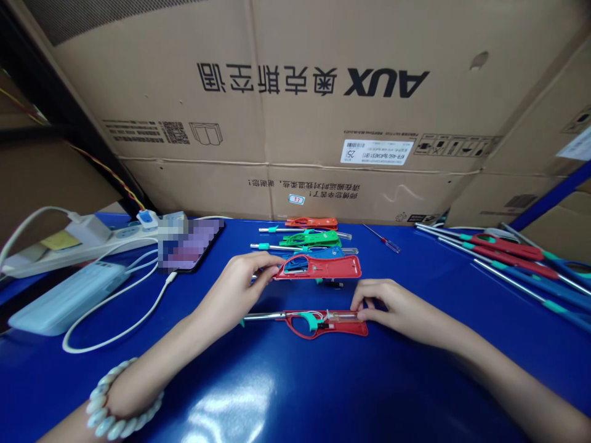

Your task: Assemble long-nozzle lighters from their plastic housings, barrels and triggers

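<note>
My left hand (pixel 244 283) pinches the narrow end of a red half-shell of a long-reach lighter (pixel 339 267), lifted just above the table. Nearer to me lies an opened red lighter (pixel 295 332), its insides bared: a metal barrel (pixel 265 317), a green trigger (pixel 311 320), white wires and a clear fuel tank (pixel 344 316). At the handle end of that lighter, my right hand (pixel 378 301) has thumb and fingers closed around the tank and shell edge. Partly hidden behind the raised shell are blue lighter parts (pixel 332 252).
Green shells (pixel 318 238) and orange shells (pixel 314 222) with metal barrels lie at the back. A screwdriver (pixel 390 244) rests right of them; several lighters (pixel 521 258) are piled at far right. Left are a phone (pixel 205 246), power bank (pixel 69 295) and cables. Cardboard (pixel 295 123) stands behind.
</note>
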Action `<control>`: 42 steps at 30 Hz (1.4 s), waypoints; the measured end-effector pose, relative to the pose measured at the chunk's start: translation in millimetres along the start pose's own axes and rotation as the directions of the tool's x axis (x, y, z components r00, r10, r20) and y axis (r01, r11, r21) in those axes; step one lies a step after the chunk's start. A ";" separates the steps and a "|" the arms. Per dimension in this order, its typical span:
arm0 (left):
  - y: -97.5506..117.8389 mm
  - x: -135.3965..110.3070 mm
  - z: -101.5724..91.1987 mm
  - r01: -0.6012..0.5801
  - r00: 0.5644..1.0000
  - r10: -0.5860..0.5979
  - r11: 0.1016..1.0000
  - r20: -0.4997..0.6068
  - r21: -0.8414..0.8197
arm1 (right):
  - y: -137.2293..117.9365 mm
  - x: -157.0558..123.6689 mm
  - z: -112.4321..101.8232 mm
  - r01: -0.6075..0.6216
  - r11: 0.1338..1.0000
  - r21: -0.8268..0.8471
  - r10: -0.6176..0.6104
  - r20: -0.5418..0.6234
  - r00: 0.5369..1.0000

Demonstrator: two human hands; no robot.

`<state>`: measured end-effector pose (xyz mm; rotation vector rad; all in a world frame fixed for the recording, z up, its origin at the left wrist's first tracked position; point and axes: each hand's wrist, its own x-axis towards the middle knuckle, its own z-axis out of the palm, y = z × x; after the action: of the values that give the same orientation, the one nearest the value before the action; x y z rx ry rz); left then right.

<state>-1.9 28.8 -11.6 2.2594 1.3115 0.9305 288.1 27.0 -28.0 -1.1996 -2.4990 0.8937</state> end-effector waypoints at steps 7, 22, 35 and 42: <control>-1.5 -0.2 2.2 -0.008 1.000 0.009 1.000 -0.004 0.012 | -3.9 -2.8 2.3 -0.029 0.994 -0.104 0.028 -0.017 0.999; -1.7 0.3 2.9 -0.006 1.000 0.006 1.000 0.027 0.029 | -12.4 -8.1 1.8 -0.014 0.976 -0.217 0.010 -0.020 1.000; 6.1 -1.8 1.1 -0.058 0.998 0.058 0.998 0.015 0.003 | -8.1 -8.4 -17.5 -0.085 0.996 -0.020 0.079 -0.196 0.977; 12.4 -7.0 7.9 -0.158 0.985 0.161 0.986 0.068 -0.052 | -13.9 -7.9 -7.0 -0.084 0.916 0.392 0.128 -0.089 0.988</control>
<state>9.0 16.6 -12.2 2.3656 1.0800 0.9127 287.6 17.2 -13.6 -1.2161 -2.0539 1.2404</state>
